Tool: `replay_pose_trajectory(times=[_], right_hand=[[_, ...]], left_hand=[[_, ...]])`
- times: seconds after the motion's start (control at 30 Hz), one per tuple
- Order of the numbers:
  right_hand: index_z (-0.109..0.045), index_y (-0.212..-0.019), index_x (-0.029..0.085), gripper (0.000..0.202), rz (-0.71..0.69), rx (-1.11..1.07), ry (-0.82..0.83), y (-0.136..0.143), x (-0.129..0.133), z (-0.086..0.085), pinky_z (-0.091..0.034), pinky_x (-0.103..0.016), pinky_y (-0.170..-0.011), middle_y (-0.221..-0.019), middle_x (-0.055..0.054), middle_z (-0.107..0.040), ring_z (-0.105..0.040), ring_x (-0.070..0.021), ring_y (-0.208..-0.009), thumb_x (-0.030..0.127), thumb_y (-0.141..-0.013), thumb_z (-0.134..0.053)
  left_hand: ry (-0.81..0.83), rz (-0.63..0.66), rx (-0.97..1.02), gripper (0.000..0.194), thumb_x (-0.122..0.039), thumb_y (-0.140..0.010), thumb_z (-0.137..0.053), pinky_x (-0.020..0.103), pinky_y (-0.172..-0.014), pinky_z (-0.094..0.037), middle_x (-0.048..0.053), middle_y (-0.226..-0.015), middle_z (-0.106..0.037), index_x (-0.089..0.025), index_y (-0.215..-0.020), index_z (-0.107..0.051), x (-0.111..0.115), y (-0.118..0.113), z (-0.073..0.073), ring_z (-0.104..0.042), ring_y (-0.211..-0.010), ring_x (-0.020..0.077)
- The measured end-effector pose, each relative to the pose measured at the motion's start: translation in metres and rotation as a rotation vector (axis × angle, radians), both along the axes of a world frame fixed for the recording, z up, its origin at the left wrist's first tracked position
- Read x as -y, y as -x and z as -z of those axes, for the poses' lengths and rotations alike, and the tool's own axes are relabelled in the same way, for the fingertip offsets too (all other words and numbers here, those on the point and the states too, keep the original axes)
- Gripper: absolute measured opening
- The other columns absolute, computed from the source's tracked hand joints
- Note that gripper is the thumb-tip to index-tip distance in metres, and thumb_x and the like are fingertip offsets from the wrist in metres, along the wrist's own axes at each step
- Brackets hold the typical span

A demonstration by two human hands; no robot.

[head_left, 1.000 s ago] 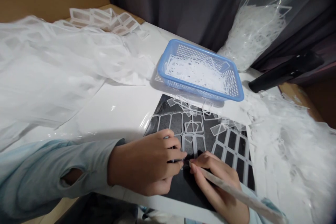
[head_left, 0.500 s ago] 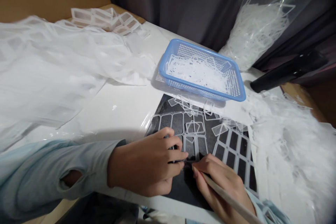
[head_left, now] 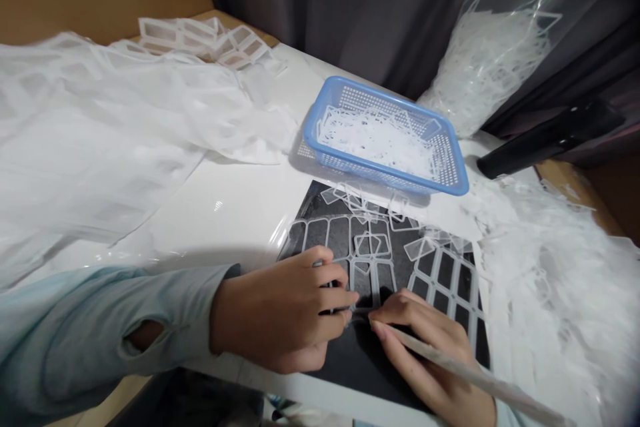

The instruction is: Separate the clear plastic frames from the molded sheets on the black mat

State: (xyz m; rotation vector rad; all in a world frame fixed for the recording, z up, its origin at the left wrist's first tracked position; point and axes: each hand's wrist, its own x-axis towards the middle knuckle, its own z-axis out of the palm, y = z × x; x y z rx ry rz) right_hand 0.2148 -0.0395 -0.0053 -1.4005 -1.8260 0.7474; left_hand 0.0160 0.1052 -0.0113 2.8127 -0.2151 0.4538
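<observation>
My left hand (head_left: 285, 310) is curled over a dark cutting mat (head_left: 350, 360), its fingertips pinched at the lower edge of a translucent sheet of rectangular frames (head_left: 376, 283). Its thumb is mostly hidden. In my right hand (head_left: 430, 353) is a slim, pale stick-like tool (head_left: 465, 367), gripped like a pen. The tool's tip meets the sheet's edge just right of my left fingertips; what kind of tip it has is too small to tell. Small loose frame pieces (head_left: 373, 245) lie on top of the sheet. A second frame sheet (head_left: 450, 280) lies to the right on the mat.
A blue basket (head_left: 385, 177) full of white cut pieces stands behind the mat. White frame sheets (head_left: 100, 147) are heaped at left, scraps (head_left: 560, 280) at right. A clear bag (head_left: 495, 60) of scraps and a black cylindrical object (head_left: 525, 147) stand back right.
My right hand has shifted slightly up and right, and its tool now slopes lower toward the right. My left hand stays nearly in place.
</observation>
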Motion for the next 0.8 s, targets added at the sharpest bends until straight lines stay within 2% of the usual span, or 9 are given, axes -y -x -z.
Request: replay_pose_trajectory(times=[0.13,0.23,0.33,0.43,0.53,0.63,0.7,0.8], right_hand=[[-0.059,-0.102,0.015,0.015,-0.016,0.051,-0.042,0.004,-0.001,0.000,-0.052,-0.028,-0.072,-0.085,-0.006,-0.066,-0.060,-0.0153,-0.077,0.004,-0.093,-0.054],[-0.063,-0.097,0.013,0.010,-0.019,0.184,-0.141,0.007,-0.001,0.001,-0.053,-0.028,-0.069,-0.083,-0.007,-0.066,-0.060,-0.0159,-0.076,0.006,-0.093,-0.056],[-0.068,-0.095,0.012,0.012,-0.018,0.388,-0.275,0.008,0.001,0.002,-0.055,-0.034,-0.076,-0.094,-0.011,-0.071,-0.063,-0.0210,-0.087,0.011,-0.094,-0.056],[-0.071,-0.098,0.013,0.018,-0.015,0.557,-0.359,0.009,0.003,0.001,-0.054,-0.039,-0.086,-0.109,-0.010,-0.074,-0.064,-0.0256,-0.102,0.014,-0.097,-0.053],[-0.072,-0.098,0.014,0.026,0.013,0.583,-0.393,0.011,0.003,-0.001,-0.053,-0.038,-0.089,-0.107,-0.008,-0.076,-0.066,-0.0234,-0.101,0.015,-0.101,-0.046],[-0.071,-0.099,0.013,0.023,0.022,0.558,-0.389,0.012,0.003,-0.003,-0.055,-0.037,-0.087,-0.106,-0.010,-0.076,-0.068,-0.0219,-0.096,0.011,-0.099,-0.048],[-0.068,-0.106,0.010,0.019,0.019,0.551,-0.372,0.009,0.003,-0.002,-0.056,-0.039,-0.086,-0.110,-0.014,-0.074,-0.067,-0.0237,-0.099,0.008,-0.096,-0.052],[-0.063,-0.117,0.007,0.024,0.077,0.530,-0.367,-0.002,0.002,0.001,-0.057,-0.043,-0.088,-0.116,-0.019,-0.071,-0.063,-0.0278,-0.110,0.005,-0.094,-0.055]], left_hand=[[0.002,0.006,0.002,0.020,-0.021,-0.083,-0.058,0.040,-0.078,-0.034,0.005,-0.108,-0.070,-0.015,-0.100,-0.068,-0.001,0.000,0.001,-0.057,-0.089,0.0203],[-0.004,0.005,-0.021,0.015,-0.021,-0.083,-0.058,0.039,-0.076,-0.033,0.005,-0.102,-0.069,-0.016,-0.094,-0.067,-0.001,-0.001,0.000,-0.055,-0.085,0.0192],[-0.007,0.017,-0.038,0.008,-0.019,-0.082,-0.059,0.039,-0.073,-0.031,0.002,-0.088,-0.064,-0.016,-0.087,-0.065,-0.001,-0.002,-0.003,-0.051,-0.080,0.0171],[-0.013,0.024,-0.042,0.005,-0.017,-0.081,-0.059,0.038,-0.072,-0.030,0.000,-0.081,-0.058,-0.016,-0.083,-0.063,-0.001,-0.003,-0.004,-0.048,-0.076,0.0154],[-0.003,0.044,-0.050,0.001,-0.015,-0.078,-0.059,0.038,-0.070,-0.030,-0.002,-0.077,-0.056,-0.016,-0.077,-0.060,-0.001,-0.004,-0.005,-0.046,-0.074,0.0143],[0.025,0.049,-0.058,0.005,-0.011,-0.075,-0.058,0.038,-0.069,-0.030,-0.002,-0.073,-0.057,-0.016,-0.075,-0.058,0.000,-0.004,-0.005,-0.046,-0.073,0.0143],[0.034,0.045,-0.064,0.006,-0.011,-0.075,-0.058,0.038,-0.069,-0.030,-0.002,-0.074,-0.059,-0.017,-0.076,-0.059,0.001,-0.003,-0.005,-0.047,-0.073,0.0148],[-0.007,0.008,-0.077,0.003,-0.016,-0.075,-0.059,0.036,-0.072,-0.032,-0.001,-0.078,-0.063,-0.018,-0.076,-0.060,0.003,-0.002,-0.003,-0.048,-0.074,0.0154]])
